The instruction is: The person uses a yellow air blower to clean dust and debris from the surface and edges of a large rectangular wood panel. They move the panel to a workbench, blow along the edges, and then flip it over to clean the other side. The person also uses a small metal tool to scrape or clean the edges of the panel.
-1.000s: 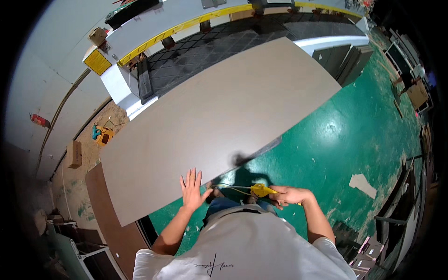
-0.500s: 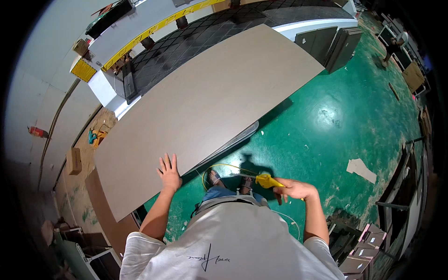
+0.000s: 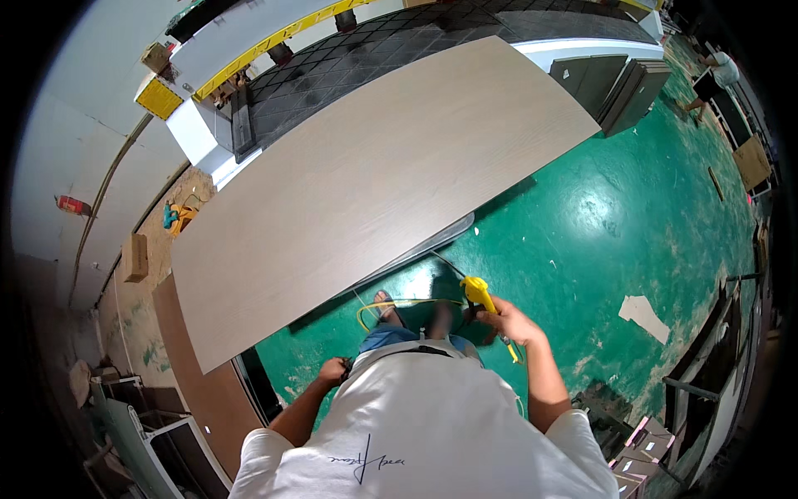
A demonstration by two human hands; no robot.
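My right hand [image 3: 511,323] is closed around the handle of a yellow air blow gun [image 3: 477,291]. Its thin dark nozzle points up and left toward the panel's near edge, and a yellow hose [image 3: 372,306] loops in front of my feet. My left hand [image 3: 333,371] is drawn in beside my waist, fingers curled, next to something dark; what it grips, if anything, is hidden. In front of me lies a large flat greyish-beige panel [image 3: 374,200], its near edge beyond both hands. Under that edge shows the rounded corner of a grey sheet or tray [image 3: 453,234].
Behind the panel runs a dark machine bed [image 3: 332,75] with a yellow rail [image 3: 266,46]. Dark boards [image 3: 636,96] lean at the far right. A brown board [image 3: 195,349] lies left. On the green floor is a pale scrap [image 3: 644,318]. Another person [image 3: 715,79] is at the far right.
My left hand has left the panel and come back to my waist. The blow gun's nozzle has swung up toward the panel edge. At the far right, the other person has come further into view.
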